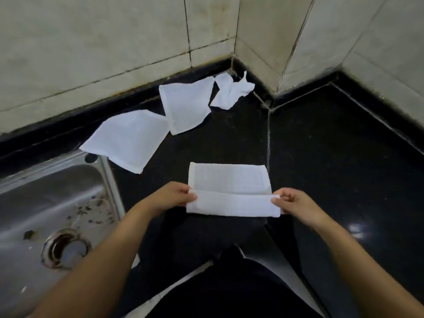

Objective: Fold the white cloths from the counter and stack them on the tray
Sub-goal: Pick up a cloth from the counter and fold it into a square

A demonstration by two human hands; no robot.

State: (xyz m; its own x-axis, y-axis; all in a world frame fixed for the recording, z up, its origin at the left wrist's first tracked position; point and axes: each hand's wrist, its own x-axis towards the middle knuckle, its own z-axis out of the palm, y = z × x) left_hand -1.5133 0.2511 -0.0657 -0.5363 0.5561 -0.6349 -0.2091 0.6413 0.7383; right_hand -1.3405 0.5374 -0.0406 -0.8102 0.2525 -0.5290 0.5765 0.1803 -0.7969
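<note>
toward the counter's near edge, the left hand (pixel 177 196) and the right hand (pixel 290 203) each pinched one short end of a white cloth (pixel 229 189), thumbs on top and fingers curled under, so both hands were clamped on it rather than lying loose. that cloth lay on the dark counter (pixel 332 157), its near strip turned up over itself into a narrow band while the far part was flat. judged from this, the step in hand was a lengthwise fold of one cloth, partway done; the next move probably called for carrying the pinched edge away toward the far edge, keeping both ends level so the corners met, then pressing it flat. left of the hands a steel sink (pixel 57 203) was set into the counter. farther back, a second cloth (pixel 128 140) lay with one corner reaching over the sink's rim, a third cloth (pixel 187 104) lay just beyond it, and a crumpled cloth (pixel 230 91) sat in the counter's far corner against the tiled wall (pixel 114 53). none of these three looked folded yet. no tray was in view, so stacking was not yet possible to judge.
</note>
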